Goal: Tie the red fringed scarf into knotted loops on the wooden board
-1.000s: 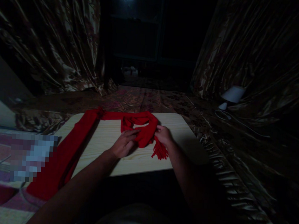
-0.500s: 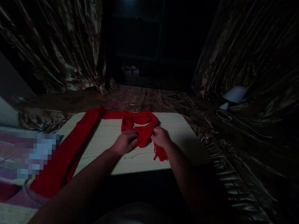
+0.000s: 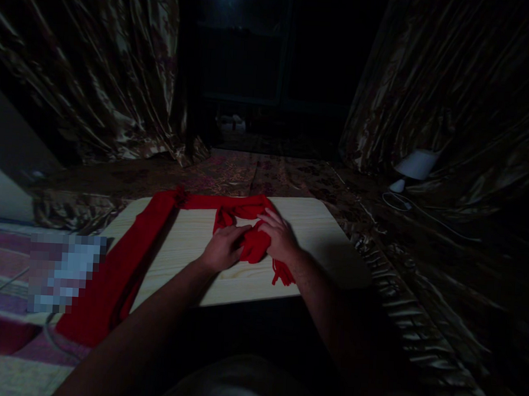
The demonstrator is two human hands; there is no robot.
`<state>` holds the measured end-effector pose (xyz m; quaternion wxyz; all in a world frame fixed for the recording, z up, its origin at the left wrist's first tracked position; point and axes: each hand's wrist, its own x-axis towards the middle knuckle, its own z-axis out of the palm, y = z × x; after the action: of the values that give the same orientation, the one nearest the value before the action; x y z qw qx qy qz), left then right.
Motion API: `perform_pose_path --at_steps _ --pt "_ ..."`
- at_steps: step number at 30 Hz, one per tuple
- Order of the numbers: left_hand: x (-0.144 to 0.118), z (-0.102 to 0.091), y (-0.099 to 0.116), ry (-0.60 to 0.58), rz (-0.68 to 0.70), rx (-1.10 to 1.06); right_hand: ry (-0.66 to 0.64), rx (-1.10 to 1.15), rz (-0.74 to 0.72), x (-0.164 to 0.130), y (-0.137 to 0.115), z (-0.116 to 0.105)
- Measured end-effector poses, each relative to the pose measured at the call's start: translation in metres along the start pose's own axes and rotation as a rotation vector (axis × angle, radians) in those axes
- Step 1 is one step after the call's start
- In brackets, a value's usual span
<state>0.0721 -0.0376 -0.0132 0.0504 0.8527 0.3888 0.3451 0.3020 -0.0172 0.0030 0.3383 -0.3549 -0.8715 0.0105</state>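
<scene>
A long red scarf lies across a pale wooden board, bunched into a loop near the middle and trailing off the board's left side toward me. My left hand grips the bunched part from the left. My right hand lies over the same bunch from the right, fingers curled onto the cloth. The scarf's tasselled end sticks out under my right wrist.
Shiny patterned drapes hang on both sides. A small white lamp with a cord lies on the floor at the right. A striped cloth covers the lower left. The room is dark, with a light at the top.
My right hand has slid left from the scarf's outer edge onto the bunched loop. My left hand stayed on the cloth and shifted slightly. The loop looks more closed.
</scene>
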Motion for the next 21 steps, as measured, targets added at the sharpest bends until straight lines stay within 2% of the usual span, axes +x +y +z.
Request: perform_pose_path --at_steps 3,7,9,12,14,17,21 --pt "-0.001 0.000 -0.002 0.009 0.001 0.070 -0.035 0.064 -0.037 0.000 0.005 0.005" --pt "-0.001 0.001 -0.004 0.061 0.003 0.082 -0.039 0.108 -0.065 -0.001 0.008 0.010" --pt "0.000 0.002 -0.005 0.048 0.015 0.076 -0.037 0.112 -0.061 -0.002 0.008 0.012" --pt "0.002 0.004 -0.007 -0.020 -0.012 -0.014 -0.014 0.124 -0.058 -0.001 0.007 0.012" --pt "0.002 0.005 -0.010 -0.016 -0.091 -0.112 0.030 0.137 -0.057 0.000 0.007 0.011" --pt "0.000 0.005 -0.016 0.150 -0.344 -0.275 0.144 0.153 0.010 0.000 0.009 0.006" --pt "0.002 -0.001 -0.023 0.506 -0.674 -0.617 0.333 0.154 0.190 -0.001 0.017 -0.002"
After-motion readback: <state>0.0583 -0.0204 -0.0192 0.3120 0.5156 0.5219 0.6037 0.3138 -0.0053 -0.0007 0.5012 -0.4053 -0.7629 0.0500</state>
